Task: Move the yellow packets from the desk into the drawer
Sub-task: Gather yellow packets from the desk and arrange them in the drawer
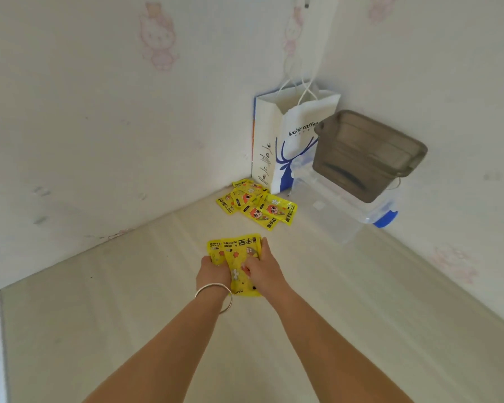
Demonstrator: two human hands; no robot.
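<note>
Two groups of yellow packets, flat glossy foil-like sachets with cartoon print and black lettering, "HAND WARMER" legible on the nearer ones

Held packets (239,257): a small fanned stack over the middle of the desk, at least two, exact count not clear where they overlap. The left hand (213,270) grips the stack at its left edge, fingers curled under; the right hand (259,267) clasps it from the right, fingers wrapped along the far edge, thumb on the top face. A plain silver bangle (216,295), round and polished, circles the left wrist.

Loose packets (256,203): an overlapping heap lying flat in the far corner of the desk, roughly six, touching the foot of the paper bag.

Desk (128,315): pale wood-grain top, smooth, with a sheen like a glass cover.

Paper bag (277,146): one, white, upright in the corner, blue deer motif, "luckin coffee" print, white cord handles; contents not visible.

Clear plastic box (332,213): one, rectangular, transparent, blue clip at its right end; contents cannot be made out.

Grey bin (364,155): one, smoky translucent plastic, rounded-rectangular with a lipped rim, resting tilted on the clear box; nothing plainly seen inside.

Walls: pale paper with faint pink cartoon figures
</note>
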